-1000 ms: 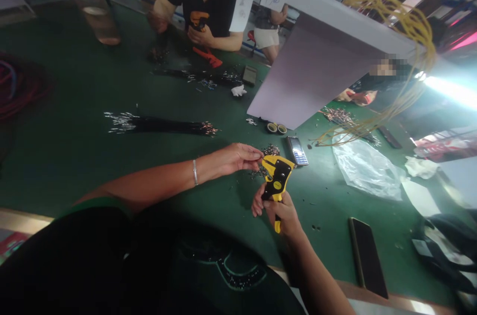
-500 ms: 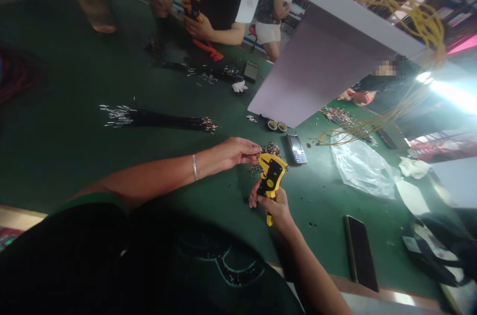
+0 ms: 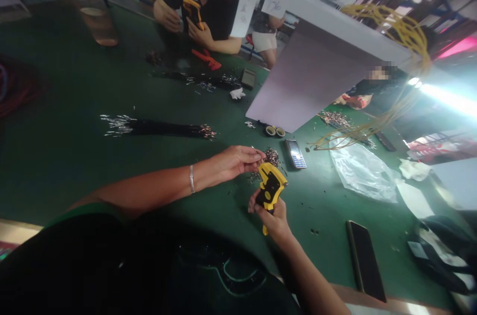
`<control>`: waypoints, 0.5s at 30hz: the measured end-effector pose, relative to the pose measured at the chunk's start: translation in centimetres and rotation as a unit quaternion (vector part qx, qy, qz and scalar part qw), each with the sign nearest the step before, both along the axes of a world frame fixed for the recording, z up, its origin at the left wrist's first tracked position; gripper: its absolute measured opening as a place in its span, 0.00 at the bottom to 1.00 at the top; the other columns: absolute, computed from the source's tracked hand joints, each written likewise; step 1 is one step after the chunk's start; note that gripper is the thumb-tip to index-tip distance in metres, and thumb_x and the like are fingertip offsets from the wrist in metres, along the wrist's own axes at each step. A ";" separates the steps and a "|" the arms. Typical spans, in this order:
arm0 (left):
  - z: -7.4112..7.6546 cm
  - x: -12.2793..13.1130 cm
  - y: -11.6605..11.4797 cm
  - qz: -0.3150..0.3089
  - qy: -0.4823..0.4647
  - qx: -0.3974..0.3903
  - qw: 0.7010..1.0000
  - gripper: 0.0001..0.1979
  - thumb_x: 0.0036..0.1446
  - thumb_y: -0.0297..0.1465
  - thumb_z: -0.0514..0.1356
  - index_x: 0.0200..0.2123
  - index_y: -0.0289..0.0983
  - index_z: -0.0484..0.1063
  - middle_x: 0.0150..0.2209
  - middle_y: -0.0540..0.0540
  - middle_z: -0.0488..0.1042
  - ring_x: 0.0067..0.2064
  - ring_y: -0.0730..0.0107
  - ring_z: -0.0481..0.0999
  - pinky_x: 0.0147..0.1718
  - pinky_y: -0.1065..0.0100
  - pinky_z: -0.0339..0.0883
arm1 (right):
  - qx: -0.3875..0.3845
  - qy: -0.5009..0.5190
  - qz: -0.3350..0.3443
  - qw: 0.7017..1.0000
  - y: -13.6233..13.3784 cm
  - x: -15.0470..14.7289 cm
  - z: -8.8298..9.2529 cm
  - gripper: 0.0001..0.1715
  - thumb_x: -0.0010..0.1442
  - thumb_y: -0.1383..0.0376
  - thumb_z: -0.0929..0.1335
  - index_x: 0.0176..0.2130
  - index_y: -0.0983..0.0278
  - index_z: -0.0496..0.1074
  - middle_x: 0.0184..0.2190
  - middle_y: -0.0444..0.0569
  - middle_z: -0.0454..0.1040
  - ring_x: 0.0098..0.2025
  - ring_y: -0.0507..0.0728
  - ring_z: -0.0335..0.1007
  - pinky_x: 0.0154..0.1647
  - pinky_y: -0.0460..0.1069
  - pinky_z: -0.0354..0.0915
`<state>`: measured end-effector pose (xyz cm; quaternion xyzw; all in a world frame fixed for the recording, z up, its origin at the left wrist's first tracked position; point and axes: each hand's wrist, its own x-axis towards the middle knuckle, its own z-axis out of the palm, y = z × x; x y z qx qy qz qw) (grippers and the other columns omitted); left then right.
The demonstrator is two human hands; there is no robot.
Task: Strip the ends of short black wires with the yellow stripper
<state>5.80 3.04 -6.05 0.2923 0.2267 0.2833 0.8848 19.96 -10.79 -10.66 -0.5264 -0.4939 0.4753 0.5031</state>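
Observation:
My right hand (image 3: pixel 270 218) grips the handle of a yellow and black wire stripper (image 3: pixel 271 187), whose jaws point up and away from me. My left hand (image 3: pixel 238 162), with a silver bangle (image 3: pixel 192 179) on the wrist, is just left of the tool's jaws. Its fingertips are pinched together, and anything thin between them is too small to tell. Just past those fingertips lies a small heap of metal wire clippings (image 3: pixel 272 157) on the green bench mat (image 3: pixel 67 121).
A bundle of black wires with bare ends (image 3: pixel 156 127) lies left of my hands. Nearby are a mobile phone (image 3: pixel 295 154), tape rolls (image 3: pixel 275 131), a plastic bag (image 3: pixel 361 171) and a dark tablet (image 3: pixel 365 260). A co-worker (image 3: pixel 212 12) across the bench holds a similar stripper.
The stripper has dropped slightly toward me and no longer touches my left fingertips. The view has shifted a little, and the co-worker has raised their yellow stripper.

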 end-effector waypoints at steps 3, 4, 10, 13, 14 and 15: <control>0.0 -0.1 0.1 -0.011 -0.011 0.003 1.000 0.04 0.49 0.22 0.67 0.32 0.28 0.79 0.29 0.44 0.75 0.29 0.77 0.71 0.35 0.70 0.64 | 0.003 -0.012 0.015 1.000 -0.1 0.0 0.2 0.05 0.51 0.68 0.69 0.32 0.64 0.69 0.24 0.44 0.69 0.26 0.54 0.66 0.28 0.50 0.65; 0.0 -0.1 0.2 -0.015 -0.012 0.002 1.000 0.04 0.49 0.22 0.68 0.32 0.29 0.79 0.29 0.45 0.75 0.29 0.78 0.70 0.34 0.70 0.64 | 0.002 -0.011 0.013 1.000 -0.1 0.0 0.3 0.05 0.51 0.68 0.69 0.32 0.64 0.69 0.24 0.44 0.69 0.26 0.54 0.66 0.29 0.50 0.65; 0.0 -0.2 0.3 -0.010 0.009 -0.001 1.000 0.05 0.48 0.22 0.68 0.31 0.29 0.79 0.29 0.44 0.75 0.28 0.78 0.70 0.33 0.69 0.63 | -0.011 0.023 -0.004 1.000 0.1 -0.1 0.0 0.06 0.49 0.68 0.70 0.31 0.63 0.70 0.23 0.43 0.70 0.24 0.54 0.66 0.28 0.50 0.65; 0.1 -0.2 0.4 -0.002 0.019 -0.003 1.000 0.05 0.48 0.21 0.68 0.31 0.29 0.79 0.29 0.44 0.75 0.28 0.78 0.70 0.33 0.70 0.64 | -0.023 0.041 -0.011 0.999 0.3 -0.1 0.0 0.07 0.48 0.67 0.71 0.31 0.63 0.70 0.23 0.43 0.70 0.23 0.53 0.66 0.27 0.50 0.65; 0.1 -0.2 0.4 0.001 0.023 -0.005 1.000 0.05 0.48 0.21 0.68 0.31 0.29 0.79 0.29 0.44 0.76 0.29 0.78 0.71 0.33 0.70 0.64 | -0.028 0.044 -0.012 0.999 0.3 -0.1 0.0 0.08 0.48 0.67 0.71 0.31 0.63 0.69 0.23 0.43 0.70 0.23 0.53 0.66 0.26 0.50 0.65; 0.1 -0.1 0.4 0.005 0.027 -0.007 1.000 0.04 0.48 0.21 0.68 0.31 0.29 0.79 0.30 0.44 0.76 0.29 0.77 0.71 0.34 0.70 0.65 | -0.031 0.045 -0.011 0.998 0.4 -0.1 0.1 0.08 0.47 0.68 0.71 0.31 0.63 0.70 0.23 0.43 0.70 0.23 0.53 0.66 0.26 0.50 0.65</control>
